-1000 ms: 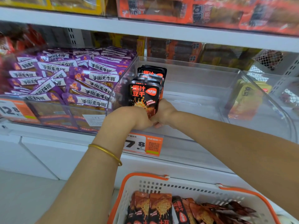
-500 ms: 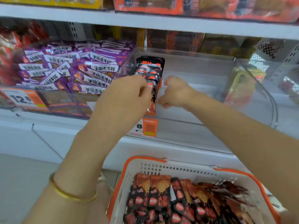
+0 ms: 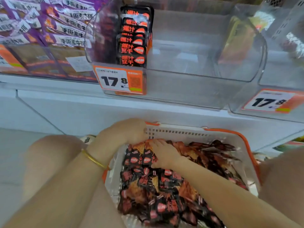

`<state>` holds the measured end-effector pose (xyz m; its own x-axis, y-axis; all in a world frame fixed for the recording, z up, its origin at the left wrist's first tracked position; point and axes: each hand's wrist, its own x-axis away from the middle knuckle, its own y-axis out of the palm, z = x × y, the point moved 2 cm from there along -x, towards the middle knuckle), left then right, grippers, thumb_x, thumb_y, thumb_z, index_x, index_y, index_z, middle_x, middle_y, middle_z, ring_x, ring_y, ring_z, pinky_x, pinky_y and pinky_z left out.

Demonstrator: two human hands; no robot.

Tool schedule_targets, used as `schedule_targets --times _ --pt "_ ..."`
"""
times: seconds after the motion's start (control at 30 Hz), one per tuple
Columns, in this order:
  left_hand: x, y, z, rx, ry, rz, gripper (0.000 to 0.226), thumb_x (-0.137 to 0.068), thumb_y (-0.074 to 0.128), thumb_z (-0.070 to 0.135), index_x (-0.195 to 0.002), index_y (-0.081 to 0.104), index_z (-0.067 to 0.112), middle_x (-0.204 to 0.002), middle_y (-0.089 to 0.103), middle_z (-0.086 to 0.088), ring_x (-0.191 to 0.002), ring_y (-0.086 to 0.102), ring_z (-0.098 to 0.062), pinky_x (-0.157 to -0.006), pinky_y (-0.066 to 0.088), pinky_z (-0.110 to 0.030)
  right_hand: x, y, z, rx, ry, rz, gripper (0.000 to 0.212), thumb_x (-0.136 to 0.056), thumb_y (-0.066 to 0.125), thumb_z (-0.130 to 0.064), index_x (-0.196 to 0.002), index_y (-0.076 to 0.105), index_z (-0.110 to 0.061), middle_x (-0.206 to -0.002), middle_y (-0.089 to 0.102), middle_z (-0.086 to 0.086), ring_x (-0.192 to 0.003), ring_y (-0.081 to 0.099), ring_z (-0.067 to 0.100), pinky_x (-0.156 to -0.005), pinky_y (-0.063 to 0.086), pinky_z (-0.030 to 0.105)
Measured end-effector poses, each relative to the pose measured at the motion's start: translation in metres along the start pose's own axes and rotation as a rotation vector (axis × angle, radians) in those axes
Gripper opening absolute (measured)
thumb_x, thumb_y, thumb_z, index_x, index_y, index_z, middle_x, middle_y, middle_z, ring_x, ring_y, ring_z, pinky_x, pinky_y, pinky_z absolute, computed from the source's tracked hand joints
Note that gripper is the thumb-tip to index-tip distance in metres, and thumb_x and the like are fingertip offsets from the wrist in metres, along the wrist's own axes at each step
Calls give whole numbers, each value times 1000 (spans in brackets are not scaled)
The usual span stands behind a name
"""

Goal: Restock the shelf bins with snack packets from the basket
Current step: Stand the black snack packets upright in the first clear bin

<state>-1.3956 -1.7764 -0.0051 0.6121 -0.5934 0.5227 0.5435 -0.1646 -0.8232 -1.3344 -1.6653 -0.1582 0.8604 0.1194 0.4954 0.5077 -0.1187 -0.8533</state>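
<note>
A white basket with an orange rim (image 3: 213, 130) sits in front of me, full of black-and-orange snack packets (image 3: 164, 186). My left hand (image 3: 125, 134) curls over the tops of a few upright packets at the basket's far left corner. My right hand (image 3: 164, 153) presses against the same bundle from the right with its fingers laid fairly straight. Above, a clear shelf bin (image 3: 197, 76) holds one row of the same packets (image 3: 133, 38) standing along its left wall. The remainder of that bin holds nothing.
A 17.8 price tag (image 3: 120, 81) hangs on the bin's front. A bin of purple packets (image 3: 57, 30) stands to its left; another clear bin with a yellow packet (image 3: 241, 35) and its own tag (image 3: 269, 101) stands to the right. My knees flank the basket.
Both hands left the row of packets in the bin and came down into the basket. The view tilted down with them.
</note>
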Motion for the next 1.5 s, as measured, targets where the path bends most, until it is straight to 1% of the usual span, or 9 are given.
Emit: schedule_targets --times 0.3,0.5,0.63,0.8,0.93,1.03,1.2,1.3,1.5 --pt "-2 12 -2 -22 25 -34 31 -91 56 27 -120 54 15 -119 59 -2 -105 56 -20 -87 46 -29 26 -23 -1 236 22 323 20 -96 42 -10 -106 59 -9 -102 67 8 -92 65 29 -70 47 35" --pt "-11 38 14 6 78 -31 90 -71 74 51 -136 26 11 -135 34 -7 -122 41 -27 -99 43 -41 58 -90 6 -702 248 458 17 -85 52 -9 -74 62 0 -73 63 16 -66 60 26 -55 42 29" --pt "4 15 28 15 147 275 50 -86 63 27 -124 33 14 -118 45 -7 -110 48 -25 -81 44 -31 87 -114 -3 -1461 242 292 20 -96 50 -17 -87 64 -5 -77 71 12 -69 71 25 -59 56 27" --pt "45 -46 5 502 227 319 29 -83 67 8 -102 52 24 -90 58 5 -85 57 -13 -71 43 -16 114 -148 -1 -1208 -5 409 13 -90 60 -26 -102 63 -24 -105 71 -6 -95 66 7 -85 53 23" --pt "76 -92 5 931 413 399 30 -78 70 -4 -93 61 21 -88 71 2 -82 66 -11 -73 54 -29 130 -200 -19 -1227 -258 320 21 -77 70 -7 -95 66 -18 -82 72 -8 -73 67 3 -66 54 20" --pt "73 -125 -8 1098 317 763 15 -88 61 5 -88 59 19 -75 69 6 -70 65 -9 -62 57 -26 122 -263 -17 -1322 -287 426 28 -66 76 -15 -92 65 -15 -76 72 -2 -64 68 10 -62 59 28" --pt "41 -135 -31 732 67 1064 20 -88 50 6 -80 54 24 -88 65 -3 -87 65 -21 -81 53 -40 54 -317 -7 -1295 9 556 18 -86 66 -6 -101 59 -9 -61 67 -2 -51 63 8 -46 53 23" --pt "29 -123 -31 518 -16 1071 19 -87 46 5 -93 61 16 -94 64 -4 -85 60 -28 -75 49 -39 8 -294 -18 -1248 150 198 13 -85 68 -8 -90 58 -15 -78 65 2 -73 62 13 -70 49 24" --pt "28 -122 -37 459 -20 1116 20 -84 46 2 -91 61 13 -95 64 -7 -83 56 -26 -74 47 -40 -19 -278 -25 -851 248 156 32 -88 67 -14 -116 59 -2 -119 63 14 -100 59 26 -95 47 39"
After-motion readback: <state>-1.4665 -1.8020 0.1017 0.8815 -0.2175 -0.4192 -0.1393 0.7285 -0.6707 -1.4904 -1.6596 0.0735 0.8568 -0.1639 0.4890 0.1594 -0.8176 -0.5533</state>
